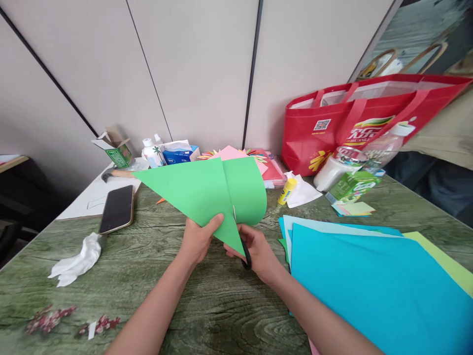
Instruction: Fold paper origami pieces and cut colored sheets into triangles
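Observation:
A sheet of green paper (192,190) is held up over the table, folded so that a triangular part points left and a curved strip bends off to the right. My left hand (199,239) pinches its lower edge, thumb on top and fingers underneath. In my right hand (254,246) is a pair of scissors (246,256) with black handles. A bit of blade shows at the line between the triangle and the curved strip; the rest is behind the paper. My right fingers are wrapped round the handles.
Blue paper sheets (369,276) lie stacked at the right. Behind them stand a red bag (306,133), a yellow glue stick (287,191), a green carton (353,186) and a clear bottle (388,145). At left are a phone (117,209) and a crumpled tissue (77,261).

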The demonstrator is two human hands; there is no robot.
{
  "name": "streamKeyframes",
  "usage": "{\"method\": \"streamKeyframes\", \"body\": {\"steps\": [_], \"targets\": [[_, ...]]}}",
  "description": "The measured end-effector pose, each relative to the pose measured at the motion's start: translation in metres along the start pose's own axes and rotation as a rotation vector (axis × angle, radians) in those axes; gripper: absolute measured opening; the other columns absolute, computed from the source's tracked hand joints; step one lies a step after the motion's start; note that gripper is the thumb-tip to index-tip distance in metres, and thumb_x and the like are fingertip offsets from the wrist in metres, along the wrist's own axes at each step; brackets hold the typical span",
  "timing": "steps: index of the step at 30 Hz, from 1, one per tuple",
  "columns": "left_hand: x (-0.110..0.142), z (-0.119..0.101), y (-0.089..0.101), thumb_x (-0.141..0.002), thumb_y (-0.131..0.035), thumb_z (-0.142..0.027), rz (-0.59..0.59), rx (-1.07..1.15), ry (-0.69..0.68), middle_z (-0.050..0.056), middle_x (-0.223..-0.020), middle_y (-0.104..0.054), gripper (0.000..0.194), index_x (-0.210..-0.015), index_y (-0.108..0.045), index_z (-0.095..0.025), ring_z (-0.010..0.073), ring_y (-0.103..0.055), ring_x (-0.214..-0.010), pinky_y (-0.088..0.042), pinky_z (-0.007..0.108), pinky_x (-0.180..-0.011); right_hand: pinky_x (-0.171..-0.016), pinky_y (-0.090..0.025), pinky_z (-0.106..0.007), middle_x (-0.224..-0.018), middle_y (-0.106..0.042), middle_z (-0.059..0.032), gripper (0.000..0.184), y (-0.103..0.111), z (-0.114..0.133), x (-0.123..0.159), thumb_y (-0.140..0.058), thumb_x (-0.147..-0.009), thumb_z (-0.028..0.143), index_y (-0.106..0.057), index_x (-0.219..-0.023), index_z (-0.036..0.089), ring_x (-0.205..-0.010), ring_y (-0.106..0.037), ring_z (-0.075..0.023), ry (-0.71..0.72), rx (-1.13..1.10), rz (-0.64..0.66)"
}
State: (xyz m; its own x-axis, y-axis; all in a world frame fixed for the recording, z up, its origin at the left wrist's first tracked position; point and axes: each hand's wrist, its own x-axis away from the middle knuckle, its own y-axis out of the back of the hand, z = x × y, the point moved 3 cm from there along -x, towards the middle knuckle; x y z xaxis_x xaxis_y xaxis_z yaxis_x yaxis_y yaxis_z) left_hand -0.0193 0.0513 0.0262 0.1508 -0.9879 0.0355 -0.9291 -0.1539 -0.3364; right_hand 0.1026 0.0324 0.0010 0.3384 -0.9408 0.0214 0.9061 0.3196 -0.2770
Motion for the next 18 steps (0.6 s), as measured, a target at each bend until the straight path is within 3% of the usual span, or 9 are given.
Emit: {"method": "streamKeyframes", "body": {"steps": [11,18], "targets": [[-0.0003,0.0016,0.0005,-0.053,-0.077,-0.027,-0.008,-0.009,0.016,0.008,-0.095,-0.065,0.046,-0.091,-0.056,-0.016,0.0207,-0.061,-0.081,-0.051,0.029,-0.063,-0.049,-0.039,-0.024,-0.058,-0.05,0.0042,0.039,-0.0004,-0.0069,-0.0005,-0.078,-0.049,0.038,-0.055,-0.072,0.017,-0.05,-0.044,-0.0087,-0.057,-0.047,-0.03],[-0.0001,0.0022,0.0006,-0.054,-0.077,-0.025,-0.002,0.01,-0.003,0.008,-0.097,-0.065,0.046,-0.094,-0.056,-0.016,0.0198,-0.06,-0.083,-0.051,0.03,-0.069,-0.047,-0.039,-0.024,-0.056,-0.048,0.0047,0.037,-0.0022,-0.0076,-0.0002,-0.079,-0.047,0.035,-0.055,-0.069,0.016,-0.049,-0.042,-0.0079,-0.08,-0.118,-0.03]]}}
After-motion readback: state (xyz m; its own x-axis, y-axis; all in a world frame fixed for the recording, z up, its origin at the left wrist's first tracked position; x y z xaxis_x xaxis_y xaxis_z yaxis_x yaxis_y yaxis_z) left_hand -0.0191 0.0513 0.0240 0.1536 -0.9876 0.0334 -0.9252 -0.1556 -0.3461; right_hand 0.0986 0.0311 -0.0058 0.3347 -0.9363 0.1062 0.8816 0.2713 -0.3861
